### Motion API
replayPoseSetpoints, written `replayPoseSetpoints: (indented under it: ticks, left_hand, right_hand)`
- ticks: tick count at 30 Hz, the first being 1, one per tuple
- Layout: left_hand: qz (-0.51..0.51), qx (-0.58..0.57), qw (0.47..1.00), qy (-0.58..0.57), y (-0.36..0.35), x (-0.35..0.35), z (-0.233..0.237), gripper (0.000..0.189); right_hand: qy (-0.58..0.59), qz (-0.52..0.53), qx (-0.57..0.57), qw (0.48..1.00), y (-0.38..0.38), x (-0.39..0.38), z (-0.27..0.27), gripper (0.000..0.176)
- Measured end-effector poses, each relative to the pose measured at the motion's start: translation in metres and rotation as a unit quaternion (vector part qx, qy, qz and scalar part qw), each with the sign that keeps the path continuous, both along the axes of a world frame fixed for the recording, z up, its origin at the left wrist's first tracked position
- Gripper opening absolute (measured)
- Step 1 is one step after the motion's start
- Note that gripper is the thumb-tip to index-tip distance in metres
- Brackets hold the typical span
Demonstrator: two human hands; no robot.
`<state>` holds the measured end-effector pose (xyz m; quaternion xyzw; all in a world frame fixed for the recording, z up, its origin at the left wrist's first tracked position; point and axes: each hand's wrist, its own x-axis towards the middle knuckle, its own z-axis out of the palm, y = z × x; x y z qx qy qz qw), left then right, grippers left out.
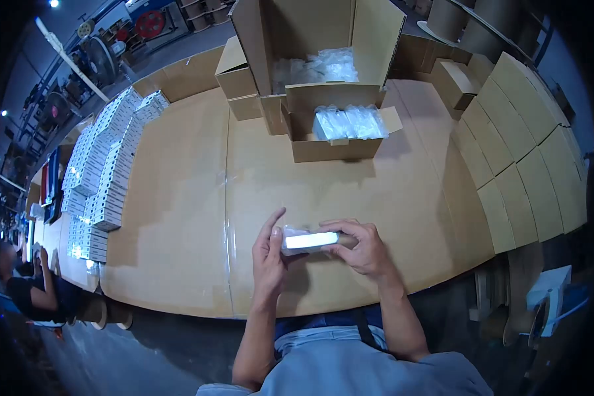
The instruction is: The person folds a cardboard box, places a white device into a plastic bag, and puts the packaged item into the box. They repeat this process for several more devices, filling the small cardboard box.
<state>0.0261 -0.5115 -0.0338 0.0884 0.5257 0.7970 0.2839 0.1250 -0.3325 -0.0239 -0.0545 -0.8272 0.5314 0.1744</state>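
A small white box (311,240), bright with glare, is held level above the cardboard-covered table between my two hands. Clear plastic (290,232), which looks like a bag, shows around its left end. My left hand (268,259) supports that end, thumb alongside it and index finger stretched upward; its other fingers are partly hidden under the box. Thumb and fingers of my right hand (364,248) pinch the right end. Beyond them, an open carton (333,152) contains several clear plastic-wrapped packs (351,123).
Behind it stands a larger open carton (310,33) with more plastic packs (330,66). Small white boxes (105,178) are stacked along the left edge. Brown cartons (521,158) form a wall at right. Another person (30,284) sits at far left.
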Motion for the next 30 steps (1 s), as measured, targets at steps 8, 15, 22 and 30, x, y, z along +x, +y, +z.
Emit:
replayPoseSetpoints:
  ticks: [8,15,22,30]
  left_hand:
    - [-0.138,-0.133,0.948,0.255,-0.013,-0.010,-0.003,0.038]
    - [-0.117,-0.073,0.980,0.142,-0.009,-0.023,-0.008,0.030]
    - [0.036,-0.160,0.950,0.266,-0.076,-0.129,0.004,0.040]
    - [0.086,-0.358,0.863,0.346,-0.140,-0.247,0.025,0.037]
  right_hand:
    - [0.073,-0.023,0.095,0.993,0.002,0.003,0.017,0.031]
    - [0.077,0.038,0.100,0.991,0.010,-0.006,0.028,0.018]
    - [0.197,-0.195,-0.042,0.960,0.034,-0.069,0.024,0.014]
    - [0.202,-0.279,0.095,0.934,0.053,-0.149,0.026,0.017]
